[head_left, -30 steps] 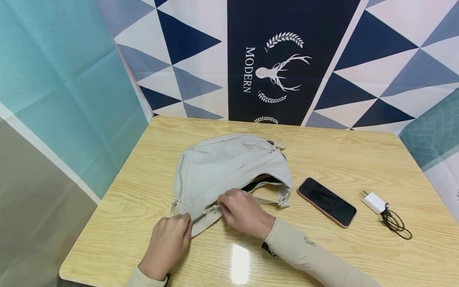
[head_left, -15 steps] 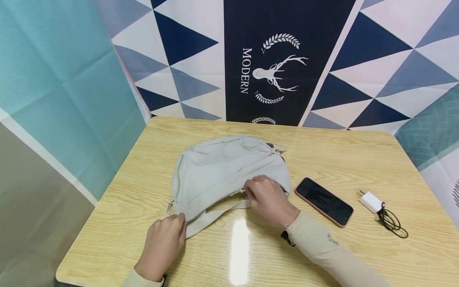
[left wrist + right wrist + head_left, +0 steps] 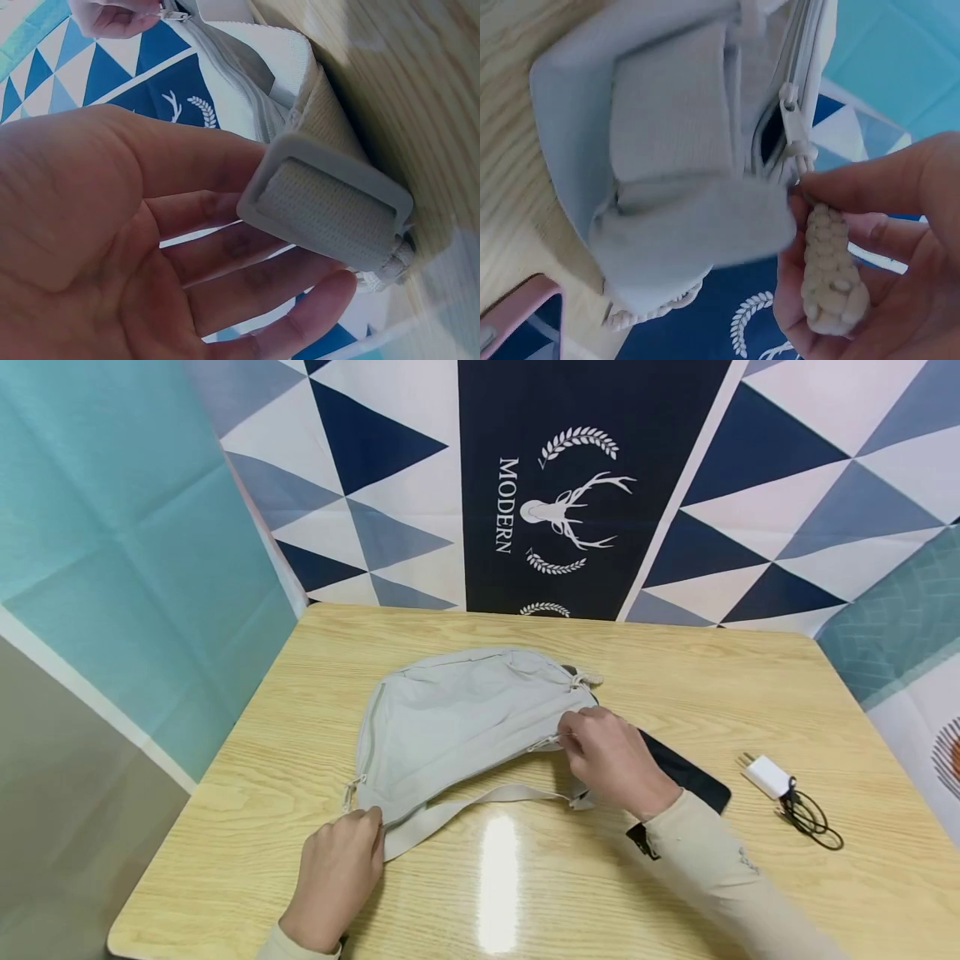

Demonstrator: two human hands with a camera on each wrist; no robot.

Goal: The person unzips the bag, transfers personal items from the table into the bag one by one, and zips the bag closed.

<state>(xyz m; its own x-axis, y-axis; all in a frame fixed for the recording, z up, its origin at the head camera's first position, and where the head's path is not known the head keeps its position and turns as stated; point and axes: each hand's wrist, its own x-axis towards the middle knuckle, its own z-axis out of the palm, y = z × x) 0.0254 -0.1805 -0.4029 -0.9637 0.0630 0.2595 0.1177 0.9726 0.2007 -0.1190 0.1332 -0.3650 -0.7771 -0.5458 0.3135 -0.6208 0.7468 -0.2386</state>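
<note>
A pale grey fabric bag (image 3: 472,718) lies on the table, its long zipper facing me. My left hand (image 3: 337,877) pinches the bag's near left corner between thumb and fingers, beside the strap's plastic buckle (image 3: 261,184) in the left wrist view. At the bag's right end, my right hand (image 3: 618,760) pinches the cord of the braided zipper pull (image 3: 831,270). The slider (image 3: 789,105) sits near the end of the zipper, where a short dark gap shows. The strap (image 3: 480,793) loops loosely along the front of the bag.
A phone (image 3: 682,768) in a pink case lies right of the bag, partly hidden by my right hand and forearm. Farther right are a white charger plug (image 3: 767,774) and a coiled black cable (image 3: 810,822). Patterned cloth hangs behind the wooden table (image 3: 750,685).
My right hand has slid the zipper pull rightward along the bag, and the wide opening has narrowed. It now overlaps the phone. My left hand keeps its hold on the corner.
</note>
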